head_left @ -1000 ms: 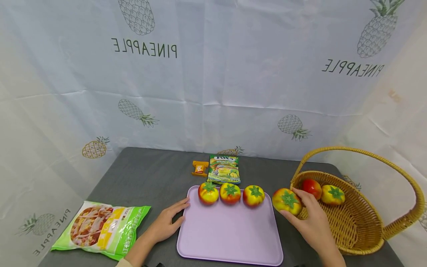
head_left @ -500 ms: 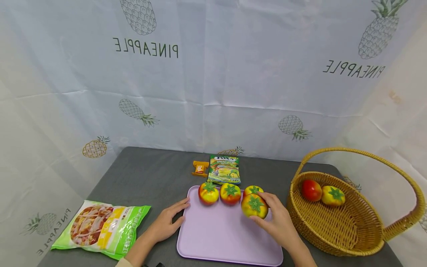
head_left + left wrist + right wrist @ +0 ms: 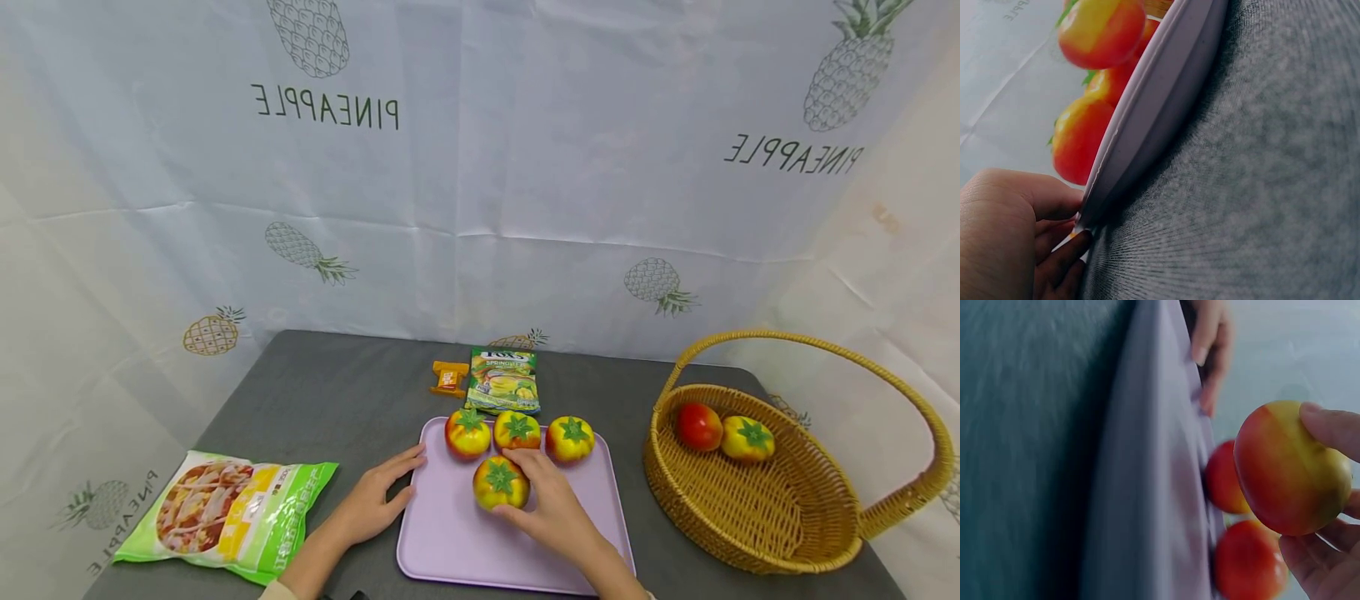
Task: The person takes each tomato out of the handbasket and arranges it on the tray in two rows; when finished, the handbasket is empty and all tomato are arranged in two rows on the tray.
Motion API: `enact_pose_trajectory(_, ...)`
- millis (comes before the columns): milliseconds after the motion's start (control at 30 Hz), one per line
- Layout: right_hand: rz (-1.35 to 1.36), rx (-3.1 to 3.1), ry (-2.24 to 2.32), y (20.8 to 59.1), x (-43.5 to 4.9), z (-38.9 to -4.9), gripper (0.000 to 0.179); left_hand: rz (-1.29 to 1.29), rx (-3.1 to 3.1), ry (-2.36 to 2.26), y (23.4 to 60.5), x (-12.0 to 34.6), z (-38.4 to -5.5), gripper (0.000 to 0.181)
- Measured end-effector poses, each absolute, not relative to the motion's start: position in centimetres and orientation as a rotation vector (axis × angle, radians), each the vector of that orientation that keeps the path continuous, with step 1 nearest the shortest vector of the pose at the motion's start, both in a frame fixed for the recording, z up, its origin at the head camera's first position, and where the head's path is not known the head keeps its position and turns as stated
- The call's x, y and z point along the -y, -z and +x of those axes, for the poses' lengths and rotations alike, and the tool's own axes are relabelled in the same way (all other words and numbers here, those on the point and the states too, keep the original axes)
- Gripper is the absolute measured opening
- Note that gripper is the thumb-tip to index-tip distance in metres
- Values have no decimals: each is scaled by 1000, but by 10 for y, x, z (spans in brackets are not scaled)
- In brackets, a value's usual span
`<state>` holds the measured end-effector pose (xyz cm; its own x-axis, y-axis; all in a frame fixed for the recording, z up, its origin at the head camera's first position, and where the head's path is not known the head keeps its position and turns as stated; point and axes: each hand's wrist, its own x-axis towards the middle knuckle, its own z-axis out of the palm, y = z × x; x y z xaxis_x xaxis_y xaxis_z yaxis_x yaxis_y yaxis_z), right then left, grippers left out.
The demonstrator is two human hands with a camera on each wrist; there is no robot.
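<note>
My right hand (image 3: pixel 557 510) grips a red-and-yellow fruit (image 3: pixel 495 485) with a green leafy cap. In the right wrist view this fruit (image 3: pixel 1291 472) hangs above the tray, between thumb and fingers. A lilac tray (image 3: pixel 457 550) lies on the table. Along its far edge sit three similar fruits: a left one (image 3: pixel 467 437), a middle one (image 3: pixel 516 433) and a right one (image 3: pixel 570 442). At the tray's left edge my left hand (image 3: pixel 375 500) rests its fingertips and thumb against the rim; the left wrist view shows the thumb (image 3: pixel 1063 199) touching it.
A wicker basket (image 3: pixel 750 533) with a tall handle stands at the right, holding a red fruit (image 3: pixel 700 427) and a yellow-red one (image 3: pixel 748 440). Behind the tray lie a green packet (image 3: pixel 502 383) and a small orange packet (image 3: pixel 450 379). A green food bag (image 3: pixel 225 517) lies at the left.
My right hand has carried the fruit leftward from the basket's rim, past the right fruit, to above the tray's middle. My left hand has stayed at the tray's edge.
</note>
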<state>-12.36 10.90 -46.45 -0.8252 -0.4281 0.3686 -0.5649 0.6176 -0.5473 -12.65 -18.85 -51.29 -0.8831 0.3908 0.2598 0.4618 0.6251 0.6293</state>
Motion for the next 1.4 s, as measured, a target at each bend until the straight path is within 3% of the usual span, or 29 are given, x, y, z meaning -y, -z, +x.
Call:
enact_pose_trajectory(467, 1001, 2742, -982, 472, -72, -124, 64, -743, 2694, 1089, 514, 188, -126, 40)
enact_pose_trajectory(1400, 977, 2847, -1044, 476, -71, -123, 73, -709, 2733, 1113, 514, 189, -126, 40)
